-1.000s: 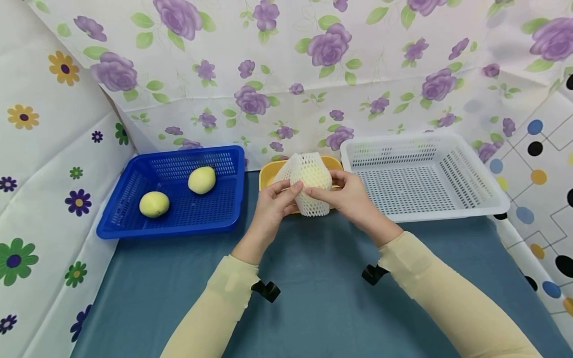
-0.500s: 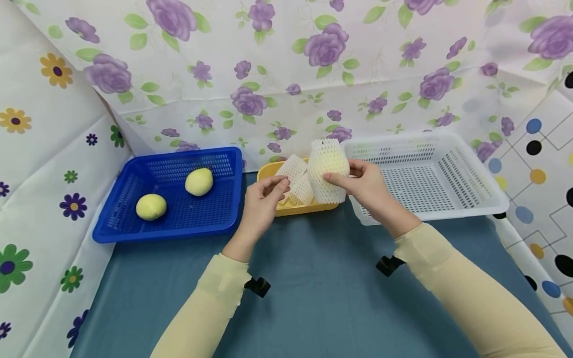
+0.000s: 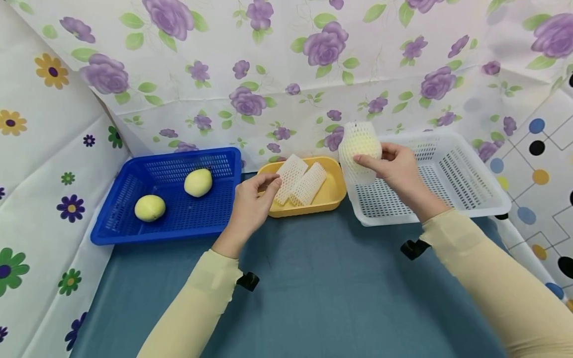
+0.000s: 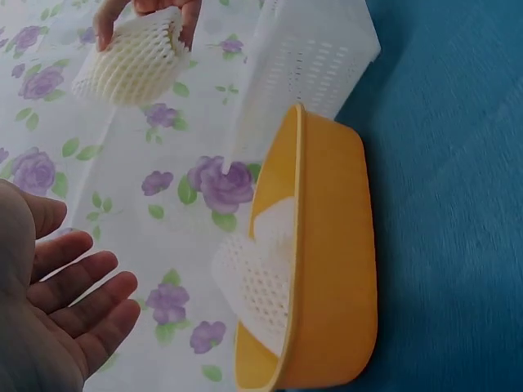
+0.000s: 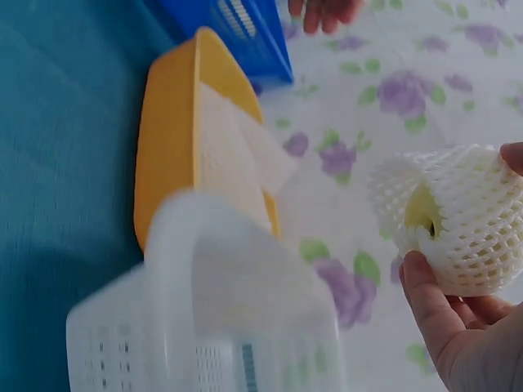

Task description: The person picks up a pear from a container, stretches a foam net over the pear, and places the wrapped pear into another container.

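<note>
In the head view my right hand (image 3: 400, 174) holds a pale yellow fruit in a white foam fruit net (image 3: 360, 151), thumb in front, raised over the left end of the white basket (image 3: 470, 215). The right wrist view shows the fruit's stem end (image 5: 423, 214) through the net's opening. My left hand (image 3: 250, 204) hovers at the left end of the yellow tray (image 3: 333, 191); the left wrist view shows its fingers (image 4: 90, 282) loosely spread with nothing in them. Two flat foam nets (image 3: 309, 184) lie in the tray.
On the left stands a blue basket (image 3: 206, 219) with two bare yellow fruits, one toward the front (image 3: 149, 208) and one farther back (image 3: 198, 182). A flowered cloth (image 3: 268, 74) hangs behind the containers. Blue cloth (image 3: 322, 278) covers the table.
My left hand has let go of the netted fruit and drawn back left. My right hand has carried it up and right, from over the yellow tray to the white basket.
</note>
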Available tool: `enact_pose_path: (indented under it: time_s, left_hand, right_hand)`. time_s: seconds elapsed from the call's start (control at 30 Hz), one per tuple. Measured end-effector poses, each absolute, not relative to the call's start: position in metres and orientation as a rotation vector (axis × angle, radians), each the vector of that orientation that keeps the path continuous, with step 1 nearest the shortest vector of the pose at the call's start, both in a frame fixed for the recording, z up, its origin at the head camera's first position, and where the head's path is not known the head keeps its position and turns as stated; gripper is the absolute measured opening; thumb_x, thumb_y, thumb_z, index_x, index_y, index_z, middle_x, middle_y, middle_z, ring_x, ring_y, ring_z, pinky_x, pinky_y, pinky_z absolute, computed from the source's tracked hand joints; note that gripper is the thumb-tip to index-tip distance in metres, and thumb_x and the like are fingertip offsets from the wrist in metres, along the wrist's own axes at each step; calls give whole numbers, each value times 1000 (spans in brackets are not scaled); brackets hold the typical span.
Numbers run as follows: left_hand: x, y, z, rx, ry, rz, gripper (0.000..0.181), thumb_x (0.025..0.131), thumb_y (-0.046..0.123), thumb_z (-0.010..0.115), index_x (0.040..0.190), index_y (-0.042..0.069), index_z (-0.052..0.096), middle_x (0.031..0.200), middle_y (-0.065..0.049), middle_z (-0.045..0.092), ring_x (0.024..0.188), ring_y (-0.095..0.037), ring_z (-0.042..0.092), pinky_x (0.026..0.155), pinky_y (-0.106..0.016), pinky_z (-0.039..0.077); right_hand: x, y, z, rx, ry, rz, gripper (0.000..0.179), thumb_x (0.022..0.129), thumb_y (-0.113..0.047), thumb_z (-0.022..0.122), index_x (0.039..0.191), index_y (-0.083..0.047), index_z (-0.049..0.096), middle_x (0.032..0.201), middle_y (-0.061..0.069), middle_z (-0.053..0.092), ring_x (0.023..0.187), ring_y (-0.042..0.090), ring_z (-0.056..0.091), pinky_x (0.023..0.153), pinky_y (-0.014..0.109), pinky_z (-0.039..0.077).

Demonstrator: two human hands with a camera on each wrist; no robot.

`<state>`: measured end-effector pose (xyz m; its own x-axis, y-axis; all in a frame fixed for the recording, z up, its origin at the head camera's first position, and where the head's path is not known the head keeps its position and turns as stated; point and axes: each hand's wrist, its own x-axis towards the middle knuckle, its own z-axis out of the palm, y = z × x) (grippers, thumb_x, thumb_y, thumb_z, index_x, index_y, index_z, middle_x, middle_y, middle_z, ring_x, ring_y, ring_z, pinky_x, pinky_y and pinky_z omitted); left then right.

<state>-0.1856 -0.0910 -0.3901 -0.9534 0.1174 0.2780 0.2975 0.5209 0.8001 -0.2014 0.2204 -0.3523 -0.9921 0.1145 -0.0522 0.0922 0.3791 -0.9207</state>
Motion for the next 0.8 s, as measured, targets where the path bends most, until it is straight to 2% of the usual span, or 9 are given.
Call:
enact_pose_path:
  time_s: [0.2,0.47,0.57,0.8]
  left_hand:
    - [-187,-95,-391,-385,-2638,-1294,31,94,42,51,110,21,68,116,6,65,108,-13,60,93,-40,51]
    - [-188,-97,-395,-405,-2715,-1224,34,94,44,50,114,21,65,117,4,65,110,-15,58,94,-40,51]
    - [-188,-98,-397,-397,-2736,-1225,32,94,44,51,114,22,65,118,4,64,110,-15,58,94,-40,51]
    - [-190,-101,-403,-368,-2817,-1222,32,92,41,56,117,22,64,119,2,63,110,-18,58,94,-40,51]
  right_hand:
    - [-213,244,-354,-334,-2639,1675,78,68,-61,72,126,-12,54,103,-3,59,87,12,55,65,23,51]
    - [-226,279,-368,-444,-2713,1667,89,69,-66,67,135,-10,46,119,1,52,102,15,53,83,34,51]
    - [-230,292,-375,-471,-2764,1630,91,69,-68,65,135,-8,44,122,3,50,106,17,53,85,36,51]
    - [-238,315,-384,-525,-2904,1439,90,68,-72,63,125,-4,50,122,9,52,99,20,53,71,33,53]
